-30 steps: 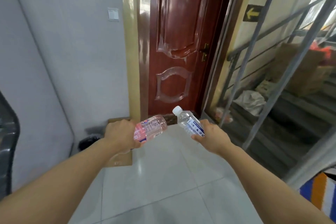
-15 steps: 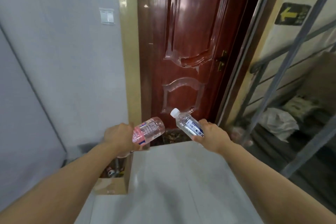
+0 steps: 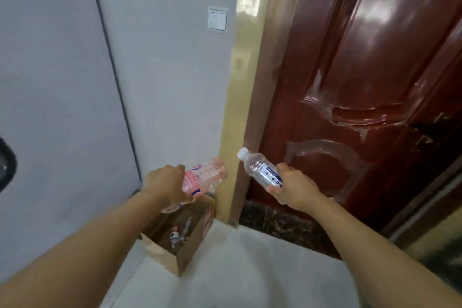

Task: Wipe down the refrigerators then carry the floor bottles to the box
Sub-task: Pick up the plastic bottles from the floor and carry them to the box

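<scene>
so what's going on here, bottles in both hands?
A person is carrying two plastic bottles. The left hand grips a pink-labelled clear bottle, held above the open brown cardboard box on the floor by the wall. The right hand grips a clear bottle with a white cap and blue label, off to the box's right, in front of the dark red door. The box already holds a few items. Neither bottle is dropped in yet.

Bottle labels [image 3: 268, 174] blurred; no text legible.

Both bottles now nearer the box [image 3: 185, 252]
</scene>
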